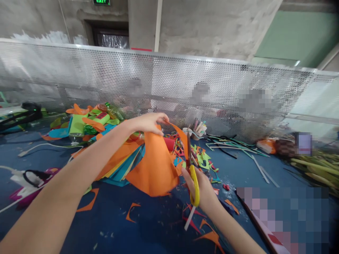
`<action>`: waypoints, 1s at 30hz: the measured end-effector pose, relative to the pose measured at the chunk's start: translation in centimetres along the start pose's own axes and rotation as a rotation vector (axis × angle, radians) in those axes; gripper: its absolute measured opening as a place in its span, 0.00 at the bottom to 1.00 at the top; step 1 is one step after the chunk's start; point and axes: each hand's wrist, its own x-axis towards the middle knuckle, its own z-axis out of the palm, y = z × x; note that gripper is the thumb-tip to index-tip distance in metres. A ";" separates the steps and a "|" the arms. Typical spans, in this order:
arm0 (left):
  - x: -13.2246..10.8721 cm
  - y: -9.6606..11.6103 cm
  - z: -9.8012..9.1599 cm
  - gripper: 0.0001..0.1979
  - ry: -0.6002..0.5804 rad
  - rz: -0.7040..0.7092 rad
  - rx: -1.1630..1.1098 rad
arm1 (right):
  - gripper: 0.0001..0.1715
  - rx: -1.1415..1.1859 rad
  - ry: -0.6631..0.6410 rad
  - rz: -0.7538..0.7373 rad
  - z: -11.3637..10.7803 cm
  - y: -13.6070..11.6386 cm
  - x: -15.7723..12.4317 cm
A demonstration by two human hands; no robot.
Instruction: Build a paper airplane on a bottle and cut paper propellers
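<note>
My left hand (149, 123) pinches the top edge of a large orange paper sheet (156, 165) and holds it up above the blue table (119, 218). My right hand (202, 188) grips yellow-handled scissors (192, 165), fingers through the loops. The blades point up and away into the sheet's right edge, where a narrow orange strip curves off. Under the sheet lies a stack of orange, yellow and teal paper (122, 165).
Coloured paper scraps (201, 158) litter the table. A pile of green and orange cut-outs (90, 121) and bottles sits at the back left, a white cable and a glue gun (29, 180) at the left, a cup of sticks (198, 130), green stems (315, 169) right. A perforated metal screen (169, 81) stands behind.
</note>
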 end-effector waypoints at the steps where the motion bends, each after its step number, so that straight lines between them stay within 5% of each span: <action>1: -0.3 -0.5 -1.1 0.24 0.093 -0.043 0.128 | 0.19 -0.054 -0.015 0.025 -0.2 0.3 0.4; 7: -2.8 -2.0 -7.0 0.23 0.635 -0.335 0.700 | 0.16 -0.484 -0.055 0.164 -0.9 3.0 2.4; 10: -4.0 -1.6 -9.0 0.23 0.924 -0.225 0.804 | 0.19 -0.577 -0.079 0.232 -0.8 3.7 3.0; 12: -4.5 -1.8 -9.6 0.23 0.985 -0.135 0.867 | 0.20 -0.601 -0.064 0.233 -0.8 3.9 3.4; 14: -4.8 -2.7 -9.5 0.22 0.911 -0.127 0.912 | 0.18 -0.608 -0.043 0.216 -0.7 4.1 3.7; 17: -5.0 -5.4 -7.6 0.21 0.664 -0.124 0.812 | 0.16 -0.602 -0.034 0.201 -0.5 4.4 4.2; 22: -5.4 -10.2 -1.2 0.17 0.226 0.042 0.448 | 0.16 -0.532 -0.002 0.113 -0.2 5.0 4.7; 26: -5.5 -10.9 3.2 0.14 0.306 0.009 0.449 | 0.09 -0.433 -0.044 -0.043 0.4 5.2 4.7; 30: -5.5 -6.2 5.6 0.15 0.639 0.050 0.287 | 0.09 -0.329 -0.021 -0.170 0.3 4.8 4.2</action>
